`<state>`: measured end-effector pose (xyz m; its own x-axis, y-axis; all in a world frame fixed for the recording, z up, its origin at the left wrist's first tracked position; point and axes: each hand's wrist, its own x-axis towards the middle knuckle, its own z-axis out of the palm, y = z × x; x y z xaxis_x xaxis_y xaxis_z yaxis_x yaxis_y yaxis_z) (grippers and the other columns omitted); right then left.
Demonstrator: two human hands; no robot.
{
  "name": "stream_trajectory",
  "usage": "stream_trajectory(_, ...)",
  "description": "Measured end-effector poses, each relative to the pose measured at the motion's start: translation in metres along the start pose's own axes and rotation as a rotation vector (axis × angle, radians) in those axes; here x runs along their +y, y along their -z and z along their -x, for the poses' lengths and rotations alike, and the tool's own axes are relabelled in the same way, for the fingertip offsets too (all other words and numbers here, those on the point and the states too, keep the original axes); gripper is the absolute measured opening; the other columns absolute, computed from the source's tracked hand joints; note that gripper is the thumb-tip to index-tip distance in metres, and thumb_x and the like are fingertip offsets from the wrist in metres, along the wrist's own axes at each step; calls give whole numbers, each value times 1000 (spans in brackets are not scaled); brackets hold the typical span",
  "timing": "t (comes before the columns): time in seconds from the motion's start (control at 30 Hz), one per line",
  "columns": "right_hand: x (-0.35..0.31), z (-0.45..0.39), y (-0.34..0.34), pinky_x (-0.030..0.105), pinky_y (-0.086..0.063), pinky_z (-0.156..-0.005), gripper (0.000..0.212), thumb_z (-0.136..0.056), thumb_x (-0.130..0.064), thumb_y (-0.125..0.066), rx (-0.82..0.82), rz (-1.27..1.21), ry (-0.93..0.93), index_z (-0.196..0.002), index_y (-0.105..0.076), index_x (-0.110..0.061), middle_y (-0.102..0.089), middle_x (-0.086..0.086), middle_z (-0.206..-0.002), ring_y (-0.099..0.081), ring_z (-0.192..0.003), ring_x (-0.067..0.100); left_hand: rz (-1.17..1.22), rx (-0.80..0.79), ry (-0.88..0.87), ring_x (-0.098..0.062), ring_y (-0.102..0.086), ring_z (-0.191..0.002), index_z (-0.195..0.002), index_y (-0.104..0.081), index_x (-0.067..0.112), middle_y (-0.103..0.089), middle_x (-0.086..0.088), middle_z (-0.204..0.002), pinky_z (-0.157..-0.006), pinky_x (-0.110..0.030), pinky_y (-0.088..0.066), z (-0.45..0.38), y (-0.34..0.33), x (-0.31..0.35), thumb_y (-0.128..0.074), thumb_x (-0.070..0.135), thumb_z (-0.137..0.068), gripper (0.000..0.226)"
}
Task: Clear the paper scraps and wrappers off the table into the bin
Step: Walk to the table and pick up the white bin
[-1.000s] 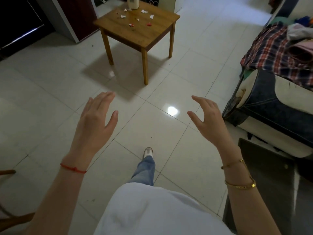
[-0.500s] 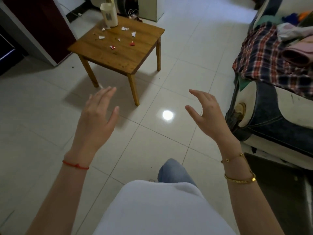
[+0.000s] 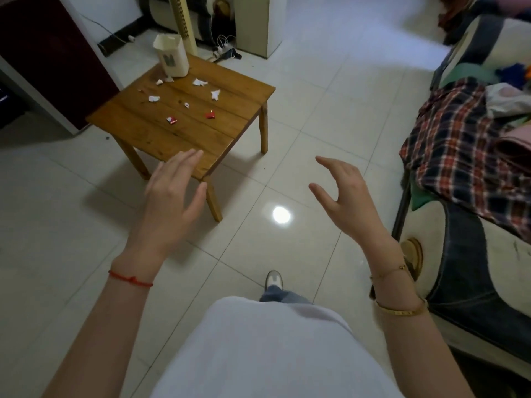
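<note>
My left hand (image 3: 169, 196) hangs spread and empty over the near corner of the wooden table (image 3: 149, 136); my right hand (image 3: 344, 196) is loosely curled, holding nothing, above the tiled floor (image 3: 316, 110); white paper scraps (image 3: 154, 98) and two red wrappers (image 3: 210, 114) lie scattered on the tabletop; the cream bin (image 3: 172, 54) stands at its far corner.

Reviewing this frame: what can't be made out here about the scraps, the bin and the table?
All in the head view:
- Bin: its inside is hidden by its own wall.
- Red wrappers: too small to read.
- White scraps: too small to count exactly.
- Table: near edge hidden behind the left hand.
</note>
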<state>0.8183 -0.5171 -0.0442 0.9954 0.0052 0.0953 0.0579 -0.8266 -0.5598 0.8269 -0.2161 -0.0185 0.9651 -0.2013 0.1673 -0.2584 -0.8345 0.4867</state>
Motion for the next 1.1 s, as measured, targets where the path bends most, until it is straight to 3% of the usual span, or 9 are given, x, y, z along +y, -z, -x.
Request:
stream_trajectory(0.3,33,-189,14,43,-31,-118,50,-99,-35,-55,-74,11,76,-145,-43,-20,-50,0,-146,-38,-139,18,10,75,166,-23,-31,-143,-146,-38,11,-40,-10,-151,-114,-54,-30,-146,-25,-2,-49,19,-97,51)
stream_trajectory(0.7,46,-414,-30,42,-34,-116,49,-98,-37,-55,-186,14,192,-143,-44,-22,-52,0,-143,-40,-137,19,1,132,329,-21,-34,-141,-146,-37,17,-39,-6,-152,-112,-53,-34,-315,-54,-77,-46,23,-98,50)
stream_trajectory(0.9,27,-543,-44,42,-34,-115,48,-98,-36,-55,-217,-4,271,-142,-46,-19,-54,0,-141,-42,-136,21,-5,171,393,-20,-30,-143,-147,-37,17,-38,-5,-153,-120,-45,-19,-423,-51,-111,-46,21,-98,50)
stream_trajectory(1.1,20,-634,-60,39,-33,-116,50,-99,-37,-54,-261,0,303,-144,-44,-20,-51,0,-143,-40,-137,19,-32,185,428,-20,-34,-141,-145,-39,16,-41,-6,-151,-120,-40,-17,-501,-47,-135,-48,20,-97,49)
